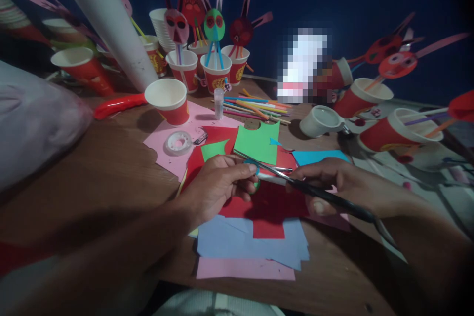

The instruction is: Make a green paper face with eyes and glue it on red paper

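My left hand is closed in a pinch on a small teal paper piece just above the stacked coloured sheets. My right hand is closed around black-handled scissors, whose blades point left and meet the teal piece at my left fingertips. Under both hands lie red paper, blue sheets and a pink sheet. A green sheet with a cut edge lies just beyond the blades.
A roll of clear tape lies on pink paper at left. A glue stick and several coloured straws lie behind. Red-and-white paper cups with paper masks on straws ring the wooden table. A tall white cone leans at back left.
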Demonstrator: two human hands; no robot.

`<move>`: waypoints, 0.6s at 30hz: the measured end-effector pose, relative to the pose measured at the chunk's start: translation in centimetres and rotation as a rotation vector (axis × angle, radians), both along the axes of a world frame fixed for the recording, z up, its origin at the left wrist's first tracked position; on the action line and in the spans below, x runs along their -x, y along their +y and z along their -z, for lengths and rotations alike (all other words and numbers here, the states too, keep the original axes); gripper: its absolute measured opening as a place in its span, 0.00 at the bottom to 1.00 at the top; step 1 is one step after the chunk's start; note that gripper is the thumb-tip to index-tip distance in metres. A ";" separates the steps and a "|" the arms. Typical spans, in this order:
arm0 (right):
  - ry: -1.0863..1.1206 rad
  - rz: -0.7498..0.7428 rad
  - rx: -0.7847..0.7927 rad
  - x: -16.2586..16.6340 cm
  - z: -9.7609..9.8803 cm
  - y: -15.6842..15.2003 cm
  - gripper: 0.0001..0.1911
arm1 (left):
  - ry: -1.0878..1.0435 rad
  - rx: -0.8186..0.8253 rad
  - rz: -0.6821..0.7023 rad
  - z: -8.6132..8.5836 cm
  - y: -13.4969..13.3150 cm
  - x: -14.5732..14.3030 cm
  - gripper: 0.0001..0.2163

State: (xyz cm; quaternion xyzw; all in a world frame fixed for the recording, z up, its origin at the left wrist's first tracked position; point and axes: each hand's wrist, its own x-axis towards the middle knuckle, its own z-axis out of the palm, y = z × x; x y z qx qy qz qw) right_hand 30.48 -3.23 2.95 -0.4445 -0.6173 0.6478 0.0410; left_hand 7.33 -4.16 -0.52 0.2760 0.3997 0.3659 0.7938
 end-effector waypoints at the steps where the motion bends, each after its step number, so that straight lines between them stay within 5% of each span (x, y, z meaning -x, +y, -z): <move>1: -0.003 0.000 -0.001 0.0 0.0 0.0 0.20 | 0.004 -0.002 0.000 0.0 0.0 0.0 0.04; 18: -0.050 -0.011 -0.026 0.0 -0.4 0.2 0.22 | -0.009 -0.005 0.050 -0.1 0.0 0.1 0.05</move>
